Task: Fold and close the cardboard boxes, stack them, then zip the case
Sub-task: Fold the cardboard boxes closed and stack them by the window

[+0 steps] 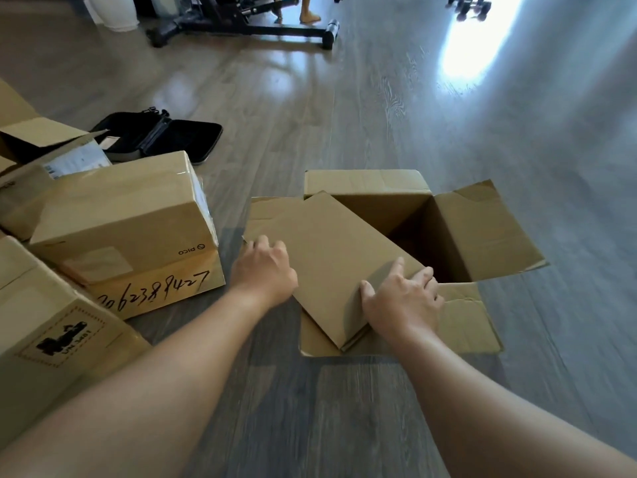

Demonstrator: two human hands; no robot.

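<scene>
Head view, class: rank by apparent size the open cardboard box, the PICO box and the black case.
1. Open cardboard box, flaps spread wide.
2. PICO box, though it lies at a similar distance, so this seems fair.
3. Black case, smallest, but farther away and partly hidden, so unsure.

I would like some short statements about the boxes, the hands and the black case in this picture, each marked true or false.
1. The open box lies on the wooden floor. True.
2. The black case is zipped shut. False: it lies open.
3. The right hand grips a flat cardboard piece. True.
4. The left hand holds a pen. False: it touches the cardboard's left edge.
5. The box with handwritten numbers carries another box on top. True.
</scene>
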